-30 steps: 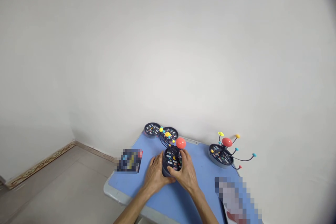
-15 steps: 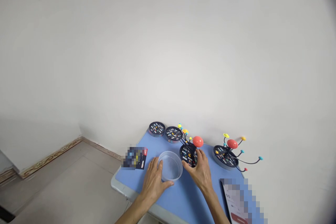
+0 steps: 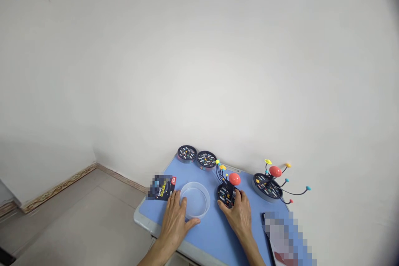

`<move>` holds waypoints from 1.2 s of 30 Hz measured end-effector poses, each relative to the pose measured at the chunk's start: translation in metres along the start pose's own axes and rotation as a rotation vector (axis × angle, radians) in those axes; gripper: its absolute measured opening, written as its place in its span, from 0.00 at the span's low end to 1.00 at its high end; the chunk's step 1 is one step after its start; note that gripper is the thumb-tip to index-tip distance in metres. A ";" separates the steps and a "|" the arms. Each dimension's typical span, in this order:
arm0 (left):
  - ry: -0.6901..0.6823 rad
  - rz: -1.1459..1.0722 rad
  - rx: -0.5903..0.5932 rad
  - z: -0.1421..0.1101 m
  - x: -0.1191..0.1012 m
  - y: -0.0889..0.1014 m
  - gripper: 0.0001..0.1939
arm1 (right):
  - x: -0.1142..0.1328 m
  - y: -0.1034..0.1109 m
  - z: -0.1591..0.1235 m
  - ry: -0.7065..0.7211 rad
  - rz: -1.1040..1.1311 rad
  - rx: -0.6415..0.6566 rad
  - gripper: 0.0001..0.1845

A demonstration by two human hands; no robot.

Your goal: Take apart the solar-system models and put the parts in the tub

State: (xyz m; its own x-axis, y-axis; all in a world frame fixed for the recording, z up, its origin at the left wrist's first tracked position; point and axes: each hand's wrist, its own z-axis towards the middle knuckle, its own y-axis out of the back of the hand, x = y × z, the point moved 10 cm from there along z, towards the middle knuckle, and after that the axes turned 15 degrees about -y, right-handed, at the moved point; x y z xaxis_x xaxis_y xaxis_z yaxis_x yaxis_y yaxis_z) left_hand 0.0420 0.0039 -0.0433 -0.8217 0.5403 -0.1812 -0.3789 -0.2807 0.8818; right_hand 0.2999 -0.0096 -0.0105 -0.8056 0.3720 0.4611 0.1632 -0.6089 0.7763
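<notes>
A clear round plastic tub [image 3: 196,200] stands on the table, its inside showing nothing. My left hand [image 3: 174,218] curves round its left and near side, fingers on the rim and thumb along the front. To the right, my right hand [image 3: 239,214] grips the dark round base of a solar system model [image 3: 226,194]. This model has a red ball on a black post, with several small coloured balls on dark wires bunched towards the back left. My fingers hide part of its base. A second solar system model [image 3: 267,185] stands further right, its wires spread outwards.
Two round cases with dark printed discs, a left case [image 3: 187,153] and a right case [image 3: 206,160], sit at the table's back edge. A dark printed card [image 3: 164,187] lies at left. A phone [image 3: 279,237], partly blurred out, rests front right. The blue table [image 3: 215,232] stands against a wall.
My left hand and the clear tub have shifted left together. The solar system model in my right hand has come nearer, clear of the tub's rim and lower on the table.
</notes>
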 end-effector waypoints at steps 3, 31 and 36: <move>-0.016 0.039 -0.026 0.001 -0.002 0.006 0.35 | -0.003 -0.001 -0.005 -0.003 -0.070 -0.042 0.36; -0.042 0.098 -0.012 0.037 0.019 0.020 0.28 | 0.002 0.008 -0.011 -0.045 -0.200 0.022 0.39; -0.026 0.071 0.021 0.045 0.023 0.025 0.31 | 0.009 0.013 -0.019 -0.070 -0.245 0.129 0.40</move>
State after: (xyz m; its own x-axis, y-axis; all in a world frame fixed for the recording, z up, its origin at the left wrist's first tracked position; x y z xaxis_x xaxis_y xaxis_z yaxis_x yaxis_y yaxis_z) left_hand 0.0326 0.0453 -0.0062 -0.8349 0.5399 -0.1066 -0.3107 -0.3026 0.9011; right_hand 0.2839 -0.0268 -0.0044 -0.7892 0.5477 0.2779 0.0431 -0.4020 0.9146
